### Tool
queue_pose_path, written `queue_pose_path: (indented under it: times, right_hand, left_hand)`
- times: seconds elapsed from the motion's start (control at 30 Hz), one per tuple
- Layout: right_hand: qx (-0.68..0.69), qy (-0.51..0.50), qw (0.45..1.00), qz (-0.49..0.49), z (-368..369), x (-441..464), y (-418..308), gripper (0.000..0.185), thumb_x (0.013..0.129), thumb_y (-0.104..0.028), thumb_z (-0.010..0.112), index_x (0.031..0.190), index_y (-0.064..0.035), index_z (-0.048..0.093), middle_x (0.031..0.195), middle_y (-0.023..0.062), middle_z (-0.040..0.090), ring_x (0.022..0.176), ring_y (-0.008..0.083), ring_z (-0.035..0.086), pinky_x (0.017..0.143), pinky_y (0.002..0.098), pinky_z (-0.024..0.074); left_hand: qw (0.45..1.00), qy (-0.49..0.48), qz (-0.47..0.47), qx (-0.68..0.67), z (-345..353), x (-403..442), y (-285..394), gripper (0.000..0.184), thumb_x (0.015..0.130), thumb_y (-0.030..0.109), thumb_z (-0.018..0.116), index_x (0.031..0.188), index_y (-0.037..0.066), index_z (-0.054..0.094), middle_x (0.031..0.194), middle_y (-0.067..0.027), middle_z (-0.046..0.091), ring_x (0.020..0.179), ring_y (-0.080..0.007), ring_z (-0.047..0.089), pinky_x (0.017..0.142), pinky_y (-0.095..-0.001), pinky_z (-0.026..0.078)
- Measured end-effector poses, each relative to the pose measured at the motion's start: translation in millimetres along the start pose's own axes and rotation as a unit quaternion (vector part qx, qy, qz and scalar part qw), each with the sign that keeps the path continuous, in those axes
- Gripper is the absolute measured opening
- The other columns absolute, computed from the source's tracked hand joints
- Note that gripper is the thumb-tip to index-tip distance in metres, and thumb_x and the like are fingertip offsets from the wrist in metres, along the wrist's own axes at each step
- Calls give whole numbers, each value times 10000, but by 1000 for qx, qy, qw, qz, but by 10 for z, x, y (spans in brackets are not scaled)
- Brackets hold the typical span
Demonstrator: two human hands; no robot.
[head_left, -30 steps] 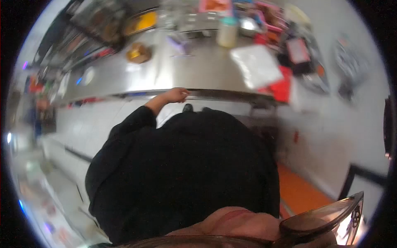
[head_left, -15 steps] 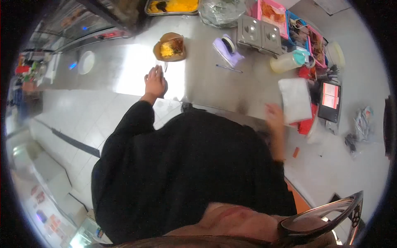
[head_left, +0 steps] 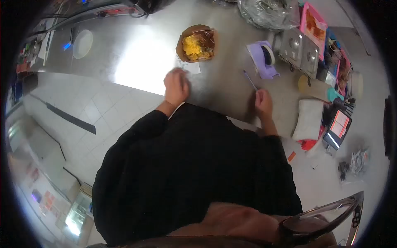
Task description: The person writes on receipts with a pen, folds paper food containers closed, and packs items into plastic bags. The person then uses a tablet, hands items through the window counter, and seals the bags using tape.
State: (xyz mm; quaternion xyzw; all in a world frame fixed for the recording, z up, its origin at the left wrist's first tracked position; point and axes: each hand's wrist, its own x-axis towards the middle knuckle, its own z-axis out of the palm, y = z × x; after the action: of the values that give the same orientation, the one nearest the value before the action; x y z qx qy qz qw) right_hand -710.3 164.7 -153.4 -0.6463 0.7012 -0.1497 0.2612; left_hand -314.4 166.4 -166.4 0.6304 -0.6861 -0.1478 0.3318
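My right hand (head_left: 264,103) is closed on the lower end of a slim pen (head_left: 249,79), whose other end points away toward the tape dispenser. My left hand (head_left: 177,87) is at the near side of a small white printed slip (head_left: 191,67). Its fingers are bent and blurred, so their grip is unclear. Just beyond the slip stands an open brown paper container (head_left: 179,46) of food (head_left: 199,44), with shredded yellow topping on one side and a brown, saucy part on the other. The slip's far edge meets or passes under the container.
Right of the pen stands a purple tape dispenser (head_left: 261,58), then lidded metal pans (head_left: 300,51), a yellowish bottle (head_left: 314,89) and a white folded stack (head_left: 309,118). A plastic bag (head_left: 269,14) lies at the back, a round white dish (head_left: 83,44) far left.
My right hand has come from beside the white stack to the pen and taken hold of it. My left hand's fingers have curled. The whole view has shifted, bringing the slip into clearer sight.
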Motion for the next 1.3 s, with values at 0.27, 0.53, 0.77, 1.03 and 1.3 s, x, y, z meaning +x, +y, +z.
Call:
queue_pose_path:
  times: [0.27,0.53,0.77,1.03,1.3]
  right_hand:
    - [336,-150,922,-115,874,184,-1402,154,880,-110,703,995,-55,618,847,39,662,784,125,641,719,280,518]
    - [257,-57,928,-262,1571,1031,-2140,140,841,-80,729,949,-42,647,913,89,712,837,182,684,728,310,534]
    - [273,-70,931,-231,1723,1003,-2281,136,774,-72,745,877,-58,657,829,114,699,763,248,699,686,345,542]
    - [203,-41,934,-292,1734,1054,-2275,148,739,-50,745,850,-70,649,796,116,681,697,253,680,653,349,539]
    - [221,-3,953,-207,1687,699,-2150,186,738,-49,745,874,-68,621,757,120,657,655,273,665,611,359,538]
  left_hand:
    - [994,-70,0,81,-424,604,-547,443,828,321,684,1260,248,622,1335,-94,515,1219,-302,476,1007,-470,341]
    - [988,-105,9,115,-414,609,-561,558,771,452,722,1302,316,616,1381,-34,486,1243,-270,453,1009,-463,325]
    - [989,-106,4,101,-428,623,-570,616,720,464,748,1301,315,609,1377,-24,485,1259,-237,450,1006,-442,328]
    - [989,-135,-9,62,-429,632,-604,698,697,425,777,1352,318,560,1411,-37,445,1298,-278,416,1042,-473,312]
    - [991,-111,6,72,-425,637,-615,676,678,449,776,1309,292,593,1377,-19,471,1252,-239,452,992,-444,327]
